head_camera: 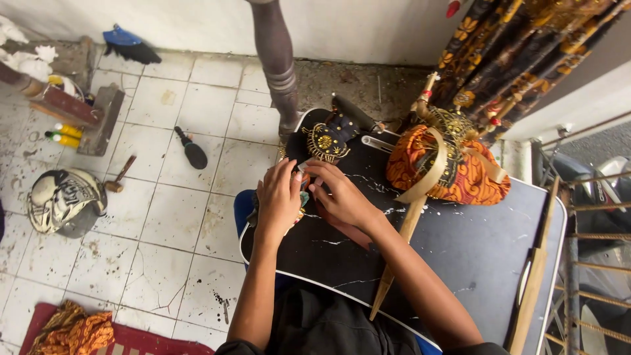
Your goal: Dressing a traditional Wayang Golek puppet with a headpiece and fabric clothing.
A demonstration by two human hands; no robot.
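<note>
The person's two forearms reach up from the bottom edge over the black bench (460, 250), a dark slab with white flecks and a pale rim. All places below are given from this bench.

Near its left end the left hand (278, 200) curls around a small part with a greenish edge, mostly hidden under the palm; what it is cannot be told. The right hand (338, 194) lies just beside it, fingers bent and tips pinched at the same small piece, so both hands are closed on it.

Just beyond the hands, at the bench's far left corner, lies a dark puppet piece (328, 137) with gold ornament. To its right, on the far middle of the bench, rests an orange patterned puppet body (460, 176) with a tan band across it, and a long wooden rod (397, 256) runs from it towards the person. A wooden slat (536, 263) lies along the bench's right edge.

On the tiled floor left of the bench sit a black brush (192, 150), a small mallet (119, 175) and a helmet (64, 200). Beyond the bench's far edge a turned wooden post (276, 62) rises, and patterned cloth (519, 52) hangs at the far right.
</note>
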